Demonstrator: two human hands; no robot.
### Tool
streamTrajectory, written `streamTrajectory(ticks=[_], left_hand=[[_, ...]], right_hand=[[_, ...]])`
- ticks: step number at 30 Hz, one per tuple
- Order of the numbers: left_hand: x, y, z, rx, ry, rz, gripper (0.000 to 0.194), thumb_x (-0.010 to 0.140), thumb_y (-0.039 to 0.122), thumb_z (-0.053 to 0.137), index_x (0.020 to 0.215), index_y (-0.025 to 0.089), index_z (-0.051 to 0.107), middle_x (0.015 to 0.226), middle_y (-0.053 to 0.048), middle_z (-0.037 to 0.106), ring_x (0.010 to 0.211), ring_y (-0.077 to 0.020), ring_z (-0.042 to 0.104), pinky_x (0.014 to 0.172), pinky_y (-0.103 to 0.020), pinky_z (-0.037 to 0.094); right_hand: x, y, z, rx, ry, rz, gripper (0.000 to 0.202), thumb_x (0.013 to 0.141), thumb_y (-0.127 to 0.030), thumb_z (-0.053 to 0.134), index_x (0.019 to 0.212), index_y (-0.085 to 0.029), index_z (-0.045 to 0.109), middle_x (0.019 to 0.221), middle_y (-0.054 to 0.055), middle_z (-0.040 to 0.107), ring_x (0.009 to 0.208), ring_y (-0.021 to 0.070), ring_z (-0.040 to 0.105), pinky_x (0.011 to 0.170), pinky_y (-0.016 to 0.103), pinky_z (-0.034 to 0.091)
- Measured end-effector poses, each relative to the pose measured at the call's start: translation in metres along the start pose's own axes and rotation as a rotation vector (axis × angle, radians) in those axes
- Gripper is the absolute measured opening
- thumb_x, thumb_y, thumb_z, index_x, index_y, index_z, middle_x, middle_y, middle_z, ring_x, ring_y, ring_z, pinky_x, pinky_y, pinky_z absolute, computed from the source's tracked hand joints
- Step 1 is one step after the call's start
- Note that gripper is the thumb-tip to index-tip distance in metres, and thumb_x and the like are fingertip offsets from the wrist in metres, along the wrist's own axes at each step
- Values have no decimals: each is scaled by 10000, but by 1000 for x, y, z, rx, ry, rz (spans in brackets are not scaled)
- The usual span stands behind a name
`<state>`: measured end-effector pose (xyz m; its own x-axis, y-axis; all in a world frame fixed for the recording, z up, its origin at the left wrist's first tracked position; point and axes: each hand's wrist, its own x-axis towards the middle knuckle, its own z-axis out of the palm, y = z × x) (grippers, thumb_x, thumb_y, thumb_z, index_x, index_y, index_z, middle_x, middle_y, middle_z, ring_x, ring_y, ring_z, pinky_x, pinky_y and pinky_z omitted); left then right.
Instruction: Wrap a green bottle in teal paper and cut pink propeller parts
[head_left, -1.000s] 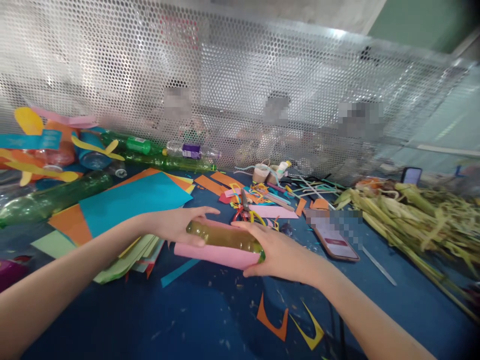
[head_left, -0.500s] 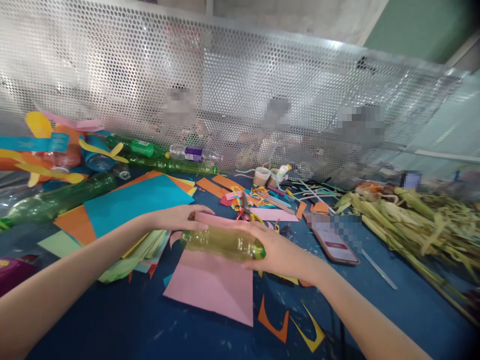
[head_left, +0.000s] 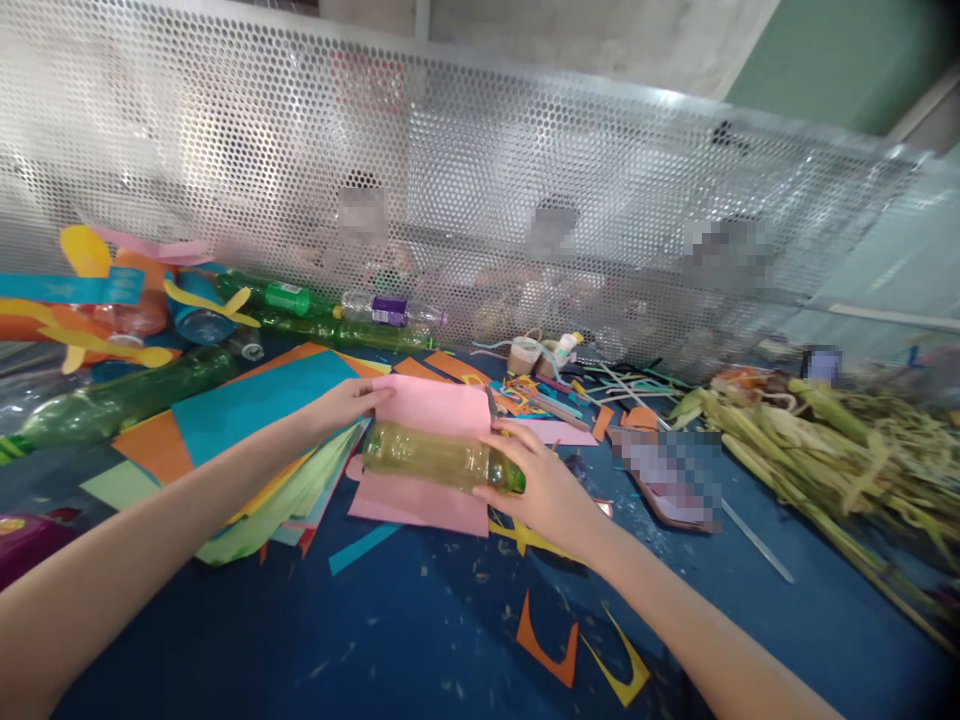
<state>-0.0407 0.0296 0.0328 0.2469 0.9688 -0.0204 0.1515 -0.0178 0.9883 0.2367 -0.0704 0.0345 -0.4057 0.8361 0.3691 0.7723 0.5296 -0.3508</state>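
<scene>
A yellow-green plastic bottle lies on its side on a sheet of pink paper. The paper's far part stands up behind the bottle, and its near part shows in front. At the paper's far left corner, my left hand has its fingers closed on the edge. My right hand wraps the bottle's green right end, thumb on the near side and fingers over the far side.
Stacked coloured sheets lie at the left, beside a green bottle and paper-trimmed bottle crafts. Further right are a phone and dried husks. Orange and yellow offcuts lie in front. Perforated metal sheeting stands behind, with people beyond.
The pink paper has slid away from me under the bottle, and its far part now rises higher. My left hand has moved from the bottle's left end to the paper's corner.
</scene>
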Motion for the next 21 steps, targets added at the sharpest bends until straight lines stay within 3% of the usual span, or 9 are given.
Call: streamTrajectory(ticks=[6,11,15,18,21], left_hand=[[7,2,-12,-286,337,59,195,789,262,590,911,117,634,837,-57,661,698,-141,584,666,-270,476],[10,8,-19,-470,630,174,92,857,148,482,850,111,566,743,-4,592,631,-78,538,650,-225,482],[12,11,-25,-583,764,222,85,859,111,469,798,122,527,661,30,534,573,-58,512,602,-206,489],[13,14,-30,-646,819,237,104,861,102,462,768,122,504,641,36,517,566,-58,516,585,-210,497],[14,18,-37,-690,878,274,91,863,106,465,778,129,489,694,33,536,606,-59,542,605,-216,509]], right_hand=[[-1,-2,5,-83,17,24,503,785,-460,567,1235,-259,468,1181,82,530,1061,248,538,895,414,458],[-2,-7,8,-168,32,144,545,793,-549,500,1223,-221,434,1107,104,567,861,283,616,711,456,517],[-4,-15,7,10,44,94,446,803,-450,551,1181,-239,444,1106,90,521,956,231,575,824,400,494],[-7,-22,6,114,-78,26,525,765,-339,630,1240,-302,410,1207,70,438,1072,205,514,908,362,462],[-11,-29,8,120,-162,1,619,787,-186,586,1323,-333,313,1248,58,418,1096,191,503,937,356,448]])
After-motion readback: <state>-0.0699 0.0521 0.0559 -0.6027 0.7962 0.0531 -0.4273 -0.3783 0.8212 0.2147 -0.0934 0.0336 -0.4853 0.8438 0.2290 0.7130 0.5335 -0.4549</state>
